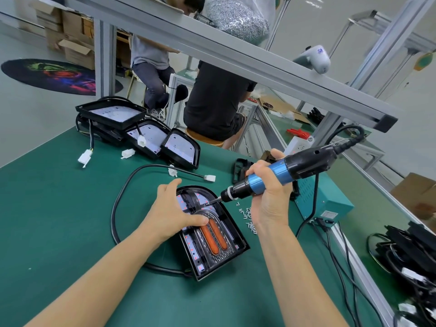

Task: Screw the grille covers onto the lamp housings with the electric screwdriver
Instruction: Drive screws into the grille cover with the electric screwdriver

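In the middle of the frame, a black lamp housing (232, 250) lies on the green desk (70, 220). The left hand (173, 212) presses flat on its grille cover (213, 232), fingers straight. The right hand (269, 194) has a tight grip around the blue electric screwdriver (280, 173), whose tip touches the cover's top. Small screws (247, 217) lie just right.

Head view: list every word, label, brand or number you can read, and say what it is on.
None can be read for certain.
White device on the overhead rail: a blue mark, too blurred to read.
Teal power box: a small label on its end, too small to read.
Electric screwdriver in the right hand: no legible marking.
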`<state>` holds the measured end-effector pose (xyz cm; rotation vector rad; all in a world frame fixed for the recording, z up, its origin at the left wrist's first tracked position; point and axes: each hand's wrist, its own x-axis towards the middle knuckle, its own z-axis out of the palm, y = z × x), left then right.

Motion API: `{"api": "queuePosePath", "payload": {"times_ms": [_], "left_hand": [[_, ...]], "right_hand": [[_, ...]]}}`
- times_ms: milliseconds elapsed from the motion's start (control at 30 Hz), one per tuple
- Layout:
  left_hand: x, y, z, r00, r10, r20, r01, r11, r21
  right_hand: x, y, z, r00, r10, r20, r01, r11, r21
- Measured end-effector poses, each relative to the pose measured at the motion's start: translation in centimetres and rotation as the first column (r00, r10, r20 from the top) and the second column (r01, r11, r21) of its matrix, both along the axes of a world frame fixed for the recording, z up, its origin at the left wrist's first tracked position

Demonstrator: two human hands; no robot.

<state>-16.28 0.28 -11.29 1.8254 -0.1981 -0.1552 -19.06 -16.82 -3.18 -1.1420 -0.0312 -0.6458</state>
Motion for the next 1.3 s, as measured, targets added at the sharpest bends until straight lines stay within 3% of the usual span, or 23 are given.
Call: {"api": "queuePosePath", "payload": {"times_ms": [367,633,933,1300], "left_hand": [[-0.2,-0.5,0.0,0.999,0.022,0.043,-0.022,1.000,-0.014],[-0.6,0.1,-1.2,0.999,0.048,0.025,-0.046,0.994,-0.102],[-0.7,0.0,-1.4,0.997,0.067,0.033,-0.063,0.990,-0.128],[-0.7,0.1,-1.7,0.996,0.087,0.033,-0.081,0.986,-0.148]], "right_hand": [[0.2,1.1,0.1,0.998,0.061,0.030,-0.056,0.990,-0.132],[0.5,0.8,-0.3,0.994,0.107,0.008,-0.106,0.993,-0.054],[0.6,1.2,0.0,0.994,0.112,-0.001,-0.112,0.989,-0.095],[0.2,1.3,0.4,0.973,0.230,-0.009,-0.228,0.957,-0.178]]}}
